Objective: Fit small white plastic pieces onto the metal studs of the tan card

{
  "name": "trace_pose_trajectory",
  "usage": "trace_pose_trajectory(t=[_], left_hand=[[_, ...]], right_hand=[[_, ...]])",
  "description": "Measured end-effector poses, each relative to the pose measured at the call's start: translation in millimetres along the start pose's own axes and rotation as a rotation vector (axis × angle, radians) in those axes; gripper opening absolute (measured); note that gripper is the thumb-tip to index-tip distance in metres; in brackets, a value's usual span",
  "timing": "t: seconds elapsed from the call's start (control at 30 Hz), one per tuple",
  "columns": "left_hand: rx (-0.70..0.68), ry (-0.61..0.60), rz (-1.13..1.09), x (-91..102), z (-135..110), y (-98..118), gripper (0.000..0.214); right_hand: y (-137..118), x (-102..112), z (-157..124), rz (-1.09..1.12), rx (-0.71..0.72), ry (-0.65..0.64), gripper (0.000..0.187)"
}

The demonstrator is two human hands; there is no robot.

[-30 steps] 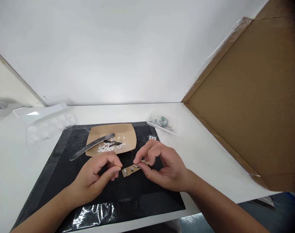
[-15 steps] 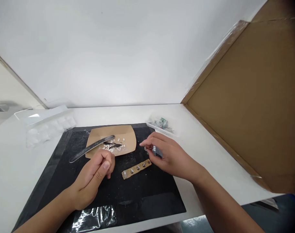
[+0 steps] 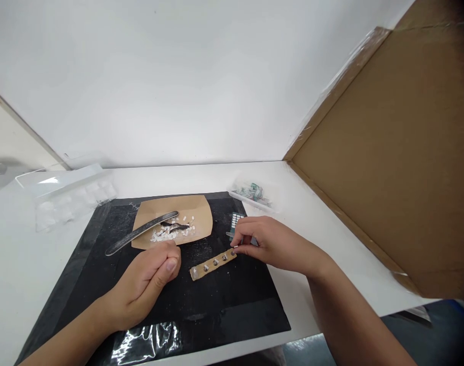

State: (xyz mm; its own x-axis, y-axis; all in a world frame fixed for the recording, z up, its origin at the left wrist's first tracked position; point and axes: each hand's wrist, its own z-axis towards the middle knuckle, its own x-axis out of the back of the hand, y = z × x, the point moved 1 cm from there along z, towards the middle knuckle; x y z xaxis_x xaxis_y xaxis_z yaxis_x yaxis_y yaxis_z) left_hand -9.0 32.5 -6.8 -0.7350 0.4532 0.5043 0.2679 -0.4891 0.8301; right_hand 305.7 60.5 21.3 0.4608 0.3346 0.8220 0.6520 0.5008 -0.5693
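Note:
Thumb over curled fingers, my left hand (image 3: 151,284) is closed above the black mat; whatever may be inside is hidden. My right hand (image 3: 273,246) pinches a tiny object, too small to name, at the right end of a cardboard strip (image 3: 201,270). Several small shiny pieces stand in a row along that strip, with a clear blob at its left end. Just behind my right fingers lies a dark green sheet with white oval stickers (image 3: 235,218), partly covered by the hand.
A brown paper tray (image 3: 197,206) holds white bits (image 3: 163,235) and dark scraps. Across its left edge leans a curved nail file (image 3: 140,231). Clear plastic boxes (image 3: 73,201) stand left; a clear container (image 3: 254,193) with small packets sits behind. A cardboard panel (image 3: 376,168) rises right.
My right hand has come down to the strip's right end, uncovering more of the green sticker sheet. The left hand stays closed in nearly the same place. The view has shifted slightly.

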Motion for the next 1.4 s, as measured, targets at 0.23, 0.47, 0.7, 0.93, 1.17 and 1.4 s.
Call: trace_pose_trajectory(t=[0.23, 0.47, 0.7, 0.93, 1.17, 1.4], left_hand=[[-0.194, 0.096, 0.191, 4.9, 7, 7, 0.025], [-0.307, 0.287, 0.325, 10.3, 9, 6, 0.030], [-0.290, 0.352, 0.321, 11.2, 8, 8, 0.013], [-0.253, 0.468, 0.431, 13.4, 7, 3, 0.012], [-0.154, 0.500, 0.583, 25.6, 10, -3, 0.010], [-0.138, 0.454, 0.677, 29.0, 15, -15, 0.022]], right_hand=[[4, -2, -1, 0.008, -0.034, -0.033, 0.006], [0, -3, -1, 0.012, -0.064, -0.065, 0.010], [-1, -4, 1, -0.003, -0.064, -0.070, 0.007], [0, -6, 4, 0.015, -0.033, -0.092, 0.009], [-1, -7, 6, 0.042, -0.115, -0.102, 0.010], [1, -7, 5, 0.058, -0.097, -0.104, 0.007]])
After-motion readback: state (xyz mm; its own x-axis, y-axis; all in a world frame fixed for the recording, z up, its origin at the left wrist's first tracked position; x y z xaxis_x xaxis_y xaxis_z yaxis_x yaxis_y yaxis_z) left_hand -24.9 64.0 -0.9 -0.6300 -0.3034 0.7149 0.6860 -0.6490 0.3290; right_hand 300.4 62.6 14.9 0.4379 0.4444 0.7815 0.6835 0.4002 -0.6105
